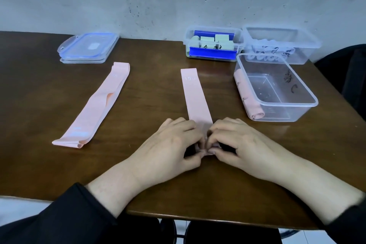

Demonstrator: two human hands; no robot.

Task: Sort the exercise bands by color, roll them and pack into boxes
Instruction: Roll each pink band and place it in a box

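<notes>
Where both hands pinch, pink band (195, 95) marked "15".

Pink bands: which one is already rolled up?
The rolled pink band lying along the left wall inside the nearest clear box; the other two lie flat on the table.

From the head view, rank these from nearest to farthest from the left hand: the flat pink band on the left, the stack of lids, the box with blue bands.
1. Flat pink band, left of the left hand.
2. Box with blue bands, far right.
3. Stack of lids, far left; close to 2.
</notes>
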